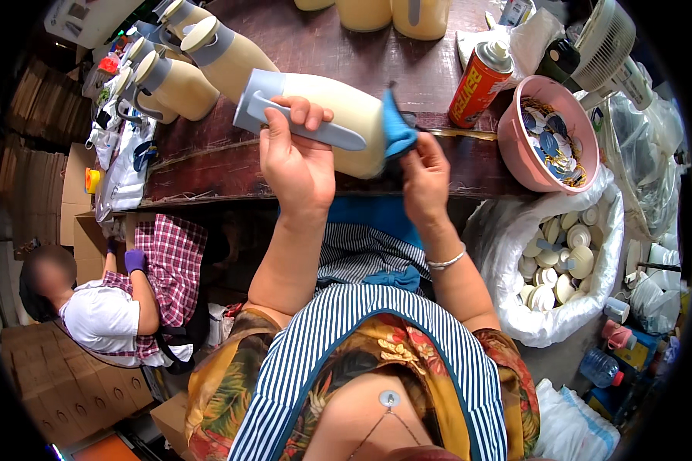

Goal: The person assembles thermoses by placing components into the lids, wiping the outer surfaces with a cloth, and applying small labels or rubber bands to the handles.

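A cream jug with a grey collar and handle (350, 107) lies tilted sideways above the front of the table. My left hand (300, 157) is closed around its grey handle, near the collar end. My right hand (427, 173) pinches a blue cloth (397, 127) with a dark edge and presses it against the jug's base at the right. Part of the base is hidden behind the cloth.
Several similar jugs (227, 58) stand at the table's left and far side. Toward the right are a red spray can (480, 84), a pink basin (515, 154) of small tags and a white sack (500, 300) of cream lids. A fan (603, 46) stands behind. A co-worker (111, 307) with purple gloves sits at the left by cardboard boxes (69, 376).
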Tool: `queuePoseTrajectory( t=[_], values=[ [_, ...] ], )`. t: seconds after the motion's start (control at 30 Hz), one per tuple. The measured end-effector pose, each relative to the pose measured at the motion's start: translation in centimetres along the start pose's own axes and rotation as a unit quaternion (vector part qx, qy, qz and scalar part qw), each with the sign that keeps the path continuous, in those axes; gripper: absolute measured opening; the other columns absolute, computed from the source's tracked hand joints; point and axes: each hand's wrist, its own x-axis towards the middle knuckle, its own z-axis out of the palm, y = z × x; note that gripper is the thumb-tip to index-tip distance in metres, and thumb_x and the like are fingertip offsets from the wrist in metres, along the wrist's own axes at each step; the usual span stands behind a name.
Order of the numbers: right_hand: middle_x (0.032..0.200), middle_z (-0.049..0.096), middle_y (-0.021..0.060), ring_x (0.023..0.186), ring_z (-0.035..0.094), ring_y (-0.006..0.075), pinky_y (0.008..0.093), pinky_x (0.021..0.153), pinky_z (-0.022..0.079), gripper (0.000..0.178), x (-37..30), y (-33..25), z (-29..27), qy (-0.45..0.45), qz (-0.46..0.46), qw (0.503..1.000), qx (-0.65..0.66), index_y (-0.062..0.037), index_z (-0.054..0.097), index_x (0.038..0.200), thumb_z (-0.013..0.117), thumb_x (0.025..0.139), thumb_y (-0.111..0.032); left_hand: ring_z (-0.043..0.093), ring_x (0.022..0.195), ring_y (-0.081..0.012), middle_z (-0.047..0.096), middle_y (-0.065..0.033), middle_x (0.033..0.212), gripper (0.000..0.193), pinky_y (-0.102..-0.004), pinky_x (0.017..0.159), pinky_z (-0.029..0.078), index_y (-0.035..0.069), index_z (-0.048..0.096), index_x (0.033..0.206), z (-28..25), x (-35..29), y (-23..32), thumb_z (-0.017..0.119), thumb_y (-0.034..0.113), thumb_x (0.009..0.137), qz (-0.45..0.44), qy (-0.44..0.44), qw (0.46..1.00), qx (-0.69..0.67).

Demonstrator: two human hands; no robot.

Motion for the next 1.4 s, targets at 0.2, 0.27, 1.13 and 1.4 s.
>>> queuePoseTrajectory(
  t=[0.2, 0.27, 1.13, 1.4],
  values=[
    [0.107, 0.067, 0.0034, 0.086, 0.061, 0.0077, 0.0225, 0.077, 0.051, 0.033, -0.8, -0.6, 3.3, -0.047, 0.054, 0.996, -0.047, -0.0004, 0.06, 0.127, 0.062, 0.094, -0.004, 0.043, 0.081, -0.015, 0.044, -0.0017, 0.087, 0.025, -0.0368, 0.087, 0.042, 0.008, 0.047, 0.107, 0.8, -0.5, -1.1, 0.042, 0.032, 0.105, -0.004, 0.004, 1.0, -0.023],
    [0.105, 0.067, 0.0044, 0.085, 0.062, 0.0082, 0.0221, 0.072, 0.052, 0.033, -0.7, -0.8, 3.0, -0.058, 0.106, 0.991, 0.053, 0.0013, 0.059, 0.126, 0.062, 0.095, -0.011, 0.043, 0.081, -0.0149, 0.044, -0.0017, 0.087, 0.025, -0.0366, 0.088, 0.042, 0.008, 0.047, 0.107, 0.7, -0.6, -1.2, 0.042, 0.032, 0.105, -0.011, -0.003, 0.999, -0.032],
    [0.09, 0.065, 0.0011, 0.077, 0.062, 0.0109, 0.0226, 0.067, 0.05, 0.01, -2.1, -1.1, 3.8, -0.002, 0.118, 0.976, 0.182, -0.0096, 0.058, 0.107, 0.058, 0.098, -0.013, 0.042, 0.082, -0.0147, 0.042, -0.0016, 0.089, 0.027, -0.0369, 0.089, 0.041, 0.008, 0.047, 0.108, 1.3, -2.4, -1.7, 0.04, 0.034, 0.106, 0.001, 0.004, 0.999, -0.037],
    [0.081, 0.056, -0.0063, 0.067, 0.047, 0.0011, 0.0174, 0.057, 0.04, 0.008, -1.7, -2.7, 2.3, 0.015, 0.153, 0.98, 0.126, -0.0076, 0.059, 0.104, 0.056, 0.097, -0.005, 0.039, 0.08, -0.015, 0.042, -0.0021, 0.089, 0.027, -0.0361, 0.085, 0.04, 0.006, 0.046, 0.108, 2.2, -2.9, -2.2, 0.041, 0.033, 0.105, -0.014, -0.021, 0.999, -0.029]
  ],
)
